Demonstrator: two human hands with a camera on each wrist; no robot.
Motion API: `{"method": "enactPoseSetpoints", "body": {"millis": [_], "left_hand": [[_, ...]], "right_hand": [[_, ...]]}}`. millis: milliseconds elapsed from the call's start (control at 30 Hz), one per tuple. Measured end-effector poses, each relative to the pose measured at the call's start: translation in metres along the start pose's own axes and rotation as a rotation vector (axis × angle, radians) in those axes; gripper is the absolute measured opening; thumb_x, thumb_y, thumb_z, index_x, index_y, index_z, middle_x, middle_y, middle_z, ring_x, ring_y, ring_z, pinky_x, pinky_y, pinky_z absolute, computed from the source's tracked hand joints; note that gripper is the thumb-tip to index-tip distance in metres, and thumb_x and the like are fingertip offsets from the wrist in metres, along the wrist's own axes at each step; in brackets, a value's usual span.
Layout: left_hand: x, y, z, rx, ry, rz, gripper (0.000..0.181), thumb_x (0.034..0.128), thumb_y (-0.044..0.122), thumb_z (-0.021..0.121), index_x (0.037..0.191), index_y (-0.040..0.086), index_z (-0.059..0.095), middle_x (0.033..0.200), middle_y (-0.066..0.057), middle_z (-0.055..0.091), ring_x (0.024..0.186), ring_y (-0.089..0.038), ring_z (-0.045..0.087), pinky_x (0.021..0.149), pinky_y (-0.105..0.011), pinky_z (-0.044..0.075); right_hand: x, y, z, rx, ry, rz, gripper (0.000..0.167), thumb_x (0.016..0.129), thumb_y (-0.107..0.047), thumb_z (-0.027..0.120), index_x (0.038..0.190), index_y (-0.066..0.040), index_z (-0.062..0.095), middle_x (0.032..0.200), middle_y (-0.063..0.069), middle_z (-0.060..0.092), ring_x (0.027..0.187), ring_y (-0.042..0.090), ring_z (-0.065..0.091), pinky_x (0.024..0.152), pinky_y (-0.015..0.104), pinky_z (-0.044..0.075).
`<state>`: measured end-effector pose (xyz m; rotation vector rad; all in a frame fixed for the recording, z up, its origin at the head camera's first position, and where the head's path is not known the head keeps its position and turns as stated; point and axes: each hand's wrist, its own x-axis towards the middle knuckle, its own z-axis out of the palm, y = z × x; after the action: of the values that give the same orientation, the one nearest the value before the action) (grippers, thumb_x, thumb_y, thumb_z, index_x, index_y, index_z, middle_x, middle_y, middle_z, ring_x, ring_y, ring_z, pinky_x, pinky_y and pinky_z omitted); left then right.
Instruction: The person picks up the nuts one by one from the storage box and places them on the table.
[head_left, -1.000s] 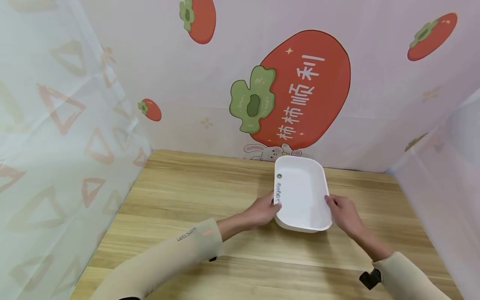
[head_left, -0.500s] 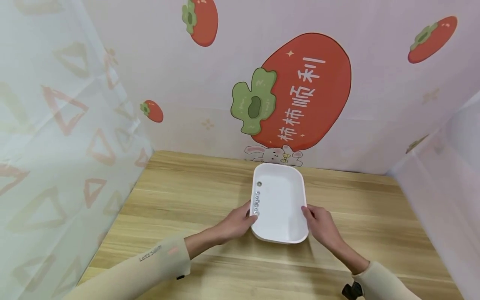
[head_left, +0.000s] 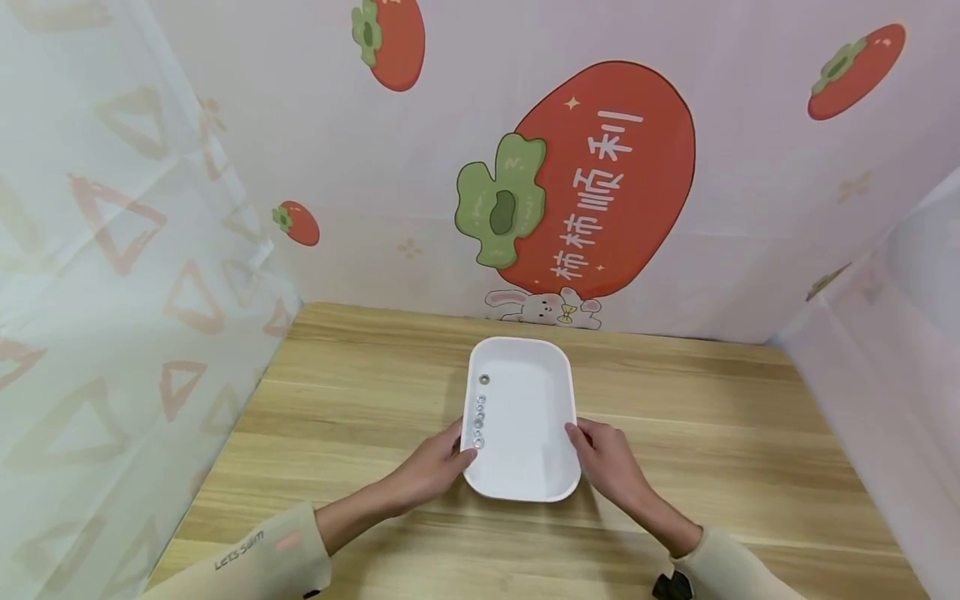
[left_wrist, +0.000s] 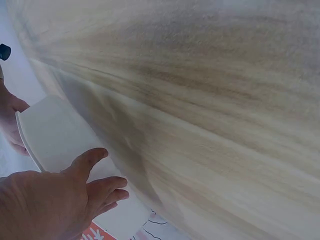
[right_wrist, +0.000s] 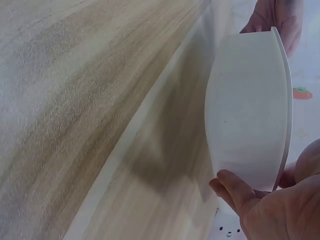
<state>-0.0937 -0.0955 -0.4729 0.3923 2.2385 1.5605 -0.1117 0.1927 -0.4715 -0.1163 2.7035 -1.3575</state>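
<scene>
A white rectangular plastic tray (head_left: 525, 425) with rounded corners sits between both hands at the middle of the table. Several small round shiny pieces (head_left: 479, 422) lie in a row along its left inner wall, with one darker ring-shaped piece (head_left: 484, 379) farther back. My left hand (head_left: 429, 473) grips the left wall, thumb over the rim and fingers (left_wrist: 107, 190) against the outside. On the opposite wall my right hand (head_left: 611, 460) holds on the same way, its fingers (right_wrist: 235, 187) under the tray's side. A shadow falls beneath the tray; whether it touches the table cannot be told.
The wood-grain table (head_left: 360, 375) extends on both sides of the tray. Behind it stands a wall sheet (head_left: 375, 258) printed with persimmons and a rabbit. Printed white sheets close off the left side (head_left: 127, 333) and right side (head_left: 885, 367).
Both hands have carried the white tray leftward and nearer to the body, from right of centre to the middle. The small pieces have stayed along its left wall.
</scene>
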Motion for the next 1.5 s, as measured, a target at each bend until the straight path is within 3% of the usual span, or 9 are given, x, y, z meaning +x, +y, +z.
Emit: {"method": "enactPoseSetpoints", "body": {"millis": [433,633,967,1500], "left_hand": [[-0.009,-0.007,-0.003,0.03,0.023,-0.001,0.06,0.1108,0.008,0.048,0.166,0.0,0.026,0.156,-0.024,0.052,0.144,-0.038,0.05,0.115,-0.055,0.042],[-0.012,-0.009,-0.003,0.003,0.033,-0.01,0.061,0.1105,0.007,0.049,0.166,-0.002,0.025,0.158,-0.027,0.049,0.145,-0.04,0.048,0.117,-0.058,0.039],[-0.013,-0.015,0.0,0.014,0.037,-0.029,0.06,0.1106,0.007,0.047,0.164,-0.006,0.025,0.158,-0.029,0.048,0.147,-0.042,0.045,0.12,-0.06,0.036],[-0.015,-0.023,0.003,0.098,0.049,0.031,0.072,0.1119,0.01,0.047,0.169,0.001,0.005,0.164,-0.025,0.041,0.147,-0.035,0.044,0.12,-0.059,0.036]], "right_hand": [[0.0,0.002,0.015,-0.005,0.006,-0.003,0.025,0.109,-0.013,0.058,0.116,0.0,0.079,0.062,0.0,0.056,0.056,0.009,0.045,0.051,0.023,0.038],[-0.001,0.004,0.02,-0.009,0.012,-0.026,0.023,0.108,-0.012,0.06,0.112,-0.001,0.08,0.071,0.004,0.068,0.06,0.01,0.051,0.054,0.023,0.042],[-0.004,0.008,0.025,-0.02,0.02,-0.042,0.023,0.109,-0.013,0.06,0.114,-0.004,0.08,0.08,0.002,0.074,0.065,0.009,0.054,0.058,0.022,0.045],[-0.004,0.009,0.028,-0.033,0.034,-0.05,0.024,0.109,-0.013,0.061,0.119,-0.002,0.079,0.091,0.006,0.079,0.072,0.01,0.06,0.064,0.023,0.051]]}}
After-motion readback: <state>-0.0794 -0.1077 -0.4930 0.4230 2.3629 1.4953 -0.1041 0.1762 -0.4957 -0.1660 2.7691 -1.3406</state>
